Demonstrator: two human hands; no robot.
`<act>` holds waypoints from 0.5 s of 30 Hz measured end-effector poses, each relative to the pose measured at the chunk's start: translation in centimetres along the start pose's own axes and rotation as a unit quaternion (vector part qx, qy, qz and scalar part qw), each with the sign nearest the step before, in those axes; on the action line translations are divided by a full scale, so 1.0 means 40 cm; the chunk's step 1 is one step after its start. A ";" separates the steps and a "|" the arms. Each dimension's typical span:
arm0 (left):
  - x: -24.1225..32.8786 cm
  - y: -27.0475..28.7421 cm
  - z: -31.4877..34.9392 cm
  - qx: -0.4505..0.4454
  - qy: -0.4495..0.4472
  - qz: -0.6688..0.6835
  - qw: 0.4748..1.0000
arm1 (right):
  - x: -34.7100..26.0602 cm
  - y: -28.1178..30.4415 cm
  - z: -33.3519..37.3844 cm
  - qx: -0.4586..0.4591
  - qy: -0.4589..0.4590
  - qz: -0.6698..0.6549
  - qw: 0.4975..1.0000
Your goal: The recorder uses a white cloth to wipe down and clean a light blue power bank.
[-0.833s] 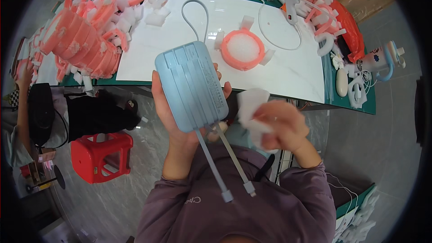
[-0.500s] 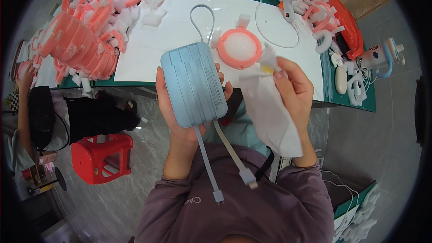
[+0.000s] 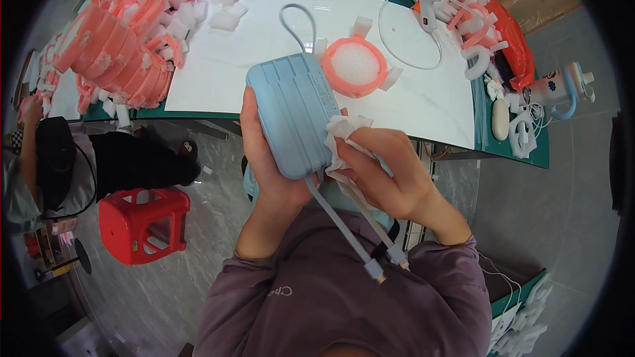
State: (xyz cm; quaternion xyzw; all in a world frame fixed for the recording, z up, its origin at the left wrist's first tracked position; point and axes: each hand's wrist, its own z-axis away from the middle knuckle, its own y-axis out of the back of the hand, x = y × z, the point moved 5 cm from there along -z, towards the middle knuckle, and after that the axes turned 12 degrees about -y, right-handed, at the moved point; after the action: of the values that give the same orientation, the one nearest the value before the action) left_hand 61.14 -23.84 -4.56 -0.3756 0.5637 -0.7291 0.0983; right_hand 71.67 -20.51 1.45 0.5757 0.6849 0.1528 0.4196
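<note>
My left hand (image 3: 266, 165) is wrapped round a light-blue power bank (image 3: 291, 116) from its left side and underneath. The power bank is tilted, its ribbed face toward me. A cord loop sticks up from its top, and two flat charging cables (image 3: 344, 233) dangle from its lower end. In my right hand (image 3: 390, 175) is a crumpled white tissue (image 3: 347, 131), pinched and pressed against the power bank's right edge. Just beyond, on the white board, lies a pink foam ring (image 3: 354, 66) with a white foam disc inside and small white foam blocks round it.
Stacked pink foam rings (image 3: 109, 59) and white scraps crowd the table's left. A white glue gun (image 3: 426, 0) with its cable lies at the back right, near a red plastic bag (image 3: 512, 43). A red stool (image 3: 142, 225) stands on the floor, beside another person at left.
My right hand has brought the tissue left onto the power bank's edge; it hung loose to the right before. The power bank has tilted and shifted slightly right, its cables swinging right.
</note>
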 end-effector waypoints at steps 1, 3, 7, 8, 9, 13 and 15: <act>0.000 0.001 -0.002 0.001 0.000 0.001 1.000 | -0.006 -0.004 0.010 0.019 0.053 0.056 0.997; -0.007 -0.002 -0.002 0.003 0.029 0.022 0.999 | -0.008 -0.015 0.023 0.059 0.100 0.096 0.989; -0.007 -0.001 0.000 0.021 0.021 0.003 1.000 | -0.017 -0.022 0.041 0.126 0.140 0.138 0.972; -0.005 -0.003 -0.001 0.020 0.013 0.007 1.000 | -0.016 -0.023 0.045 0.126 0.141 0.138 0.972; -0.002 -0.005 -0.002 0.020 0.005 0.011 1.000 | -0.014 -0.023 0.051 0.118 0.149 0.118 0.975; -0.005 -0.005 -0.006 -0.020 0.005 0.009 1.000 | -0.007 -0.018 0.055 0.142 0.148 0.104 0.973; -0.008 -0.009 -0.003 0.006 0.015 0.028 0.999 | -0.003 -0.021 0.060 0.134 0.151 0.095 0.975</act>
State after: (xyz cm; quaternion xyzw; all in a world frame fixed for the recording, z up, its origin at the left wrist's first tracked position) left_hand 61.37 -23.43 -4.38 -0.3481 0.5708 -0.7351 0.1121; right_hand 72.92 -21.53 -0.54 0.6597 0.6965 0.1839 0.2141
